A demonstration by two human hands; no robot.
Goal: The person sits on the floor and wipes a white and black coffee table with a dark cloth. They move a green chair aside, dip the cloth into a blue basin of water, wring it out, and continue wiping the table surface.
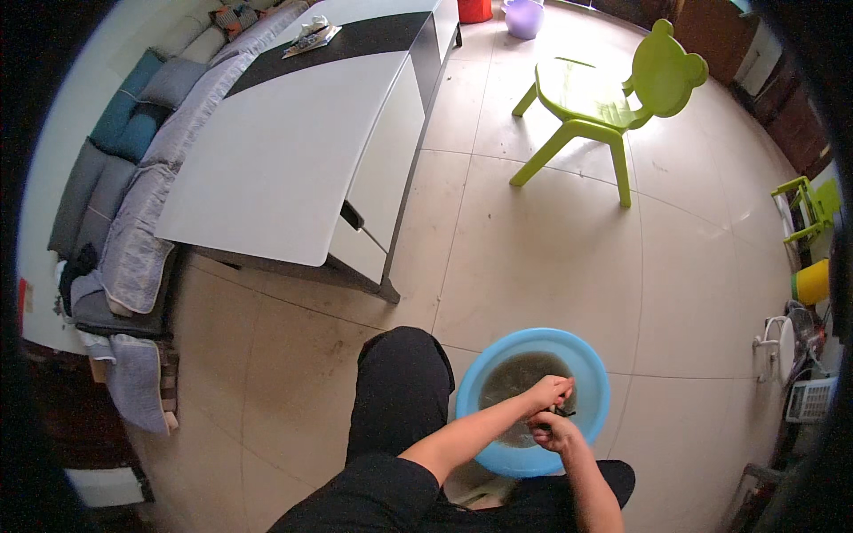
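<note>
A round light blue basin (597, 386) stands on the floor in front of me, holding murky grey-brown water (515, 377). Both my hands are close together over its right half. My left hand (547, 393) is closed, with its fingers curled toward the right rim. Just below it, my right hand (553, 432) is closed around a small dark thing (566, 412), whose end sticks out to the right between the two hands. Its kind is too small to make out. Whatever the left fingers hold is hidden.
My bent knee (404, 382) is left of the basin. A white and black low table (275, 160) stands farther left, beside a grey sofa (133, 222). Beyond the basin is a green child's chair (582, 98). A fan (786, 346) is at the right wall; a purple bucket (524, 18) stands far back.
</note>
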